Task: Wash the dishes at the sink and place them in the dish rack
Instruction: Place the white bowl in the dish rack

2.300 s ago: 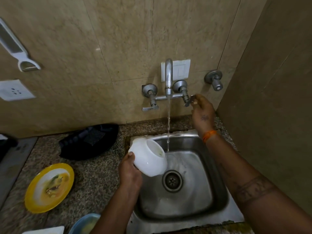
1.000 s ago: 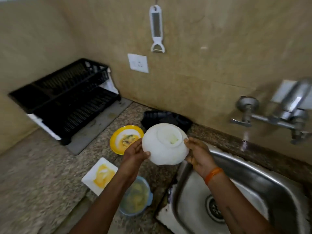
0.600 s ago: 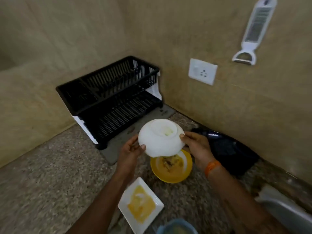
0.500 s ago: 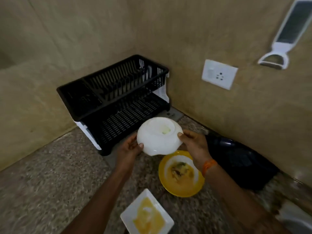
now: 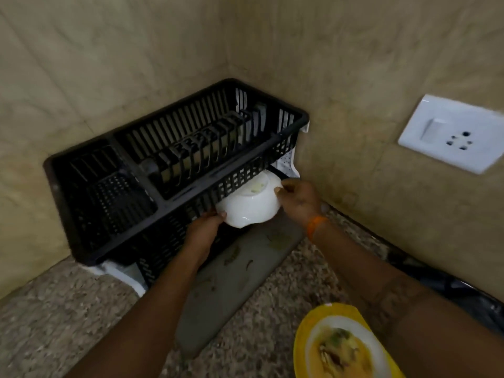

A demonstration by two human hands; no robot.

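1. Left hand (image 5: 203, 230) and right hand (image 5: 298, 197) both grasp the round white ceramic bowl (image 5: 249, 204), upside down, base showing a pale smear.
2. It's now under the black plastic two-tier dish rack (image 5: 174, 162)'s upper tier; half a second ago it hovered above the speckled granite bench (image 5: 54, 323).

Both arms reach fwd; left hand (image 5: 203, 231) grips bowl (image 5: 249, 204) from below-left, right hand (image 5: 298, 199) pinches its right edge, orange wristband (image 5: 315, 223) showing.
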